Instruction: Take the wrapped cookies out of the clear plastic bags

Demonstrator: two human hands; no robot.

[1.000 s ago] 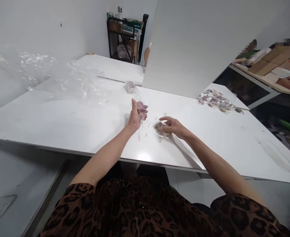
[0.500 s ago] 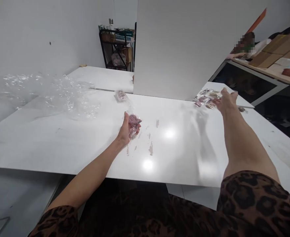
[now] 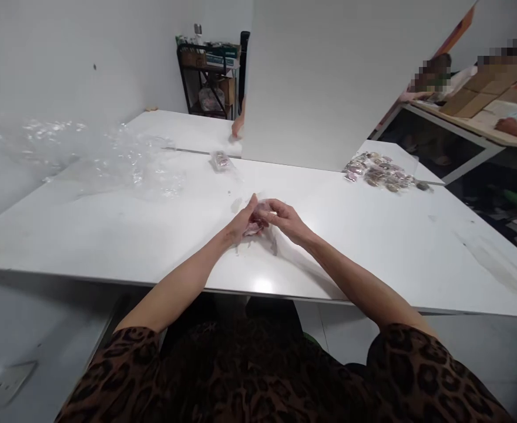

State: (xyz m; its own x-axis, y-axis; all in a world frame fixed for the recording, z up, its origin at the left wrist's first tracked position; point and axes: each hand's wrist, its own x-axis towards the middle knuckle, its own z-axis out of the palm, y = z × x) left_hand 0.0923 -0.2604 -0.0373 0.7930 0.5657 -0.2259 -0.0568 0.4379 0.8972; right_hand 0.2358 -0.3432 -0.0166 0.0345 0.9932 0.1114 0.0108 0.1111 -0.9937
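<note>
Over the middle of the white table [image 3: 153,241], my two hands meet. My left hand [image 3: 239,226] is closed round small clear-wrapped packets [image 3: 254,229] with pinkish-purple contents. My right hand [image 3: 288,220] comes in from the right, its thumb and fingers pinched on a wrapped purplish packet [image 3: 262,210] at the left palm. Fingers hide part of the packets, and how many there are cannot be told. A pile of similar wrapped packets [image 3: 384,173] lies at the back right. Another clear-wrapped packet [image 3: 221,161] rests beyond my left hand.
Crumpled clear plastic bags [image 3: 121,164] spread over the table's left side. A tall white panel [image 3: 302,82] rises at the back edge. Past it, another person's hand [image 3: 237,128] shows. A black shelf [image 3: 203,76] stands behind, and cardboard boxes [image 3: 470,100] sit on a side table at right.
My right hand has moved from the pile at the right to my left hand in the middle. Another person's hand shows more beside the panel. The camera view has shifted slightly.
</note>
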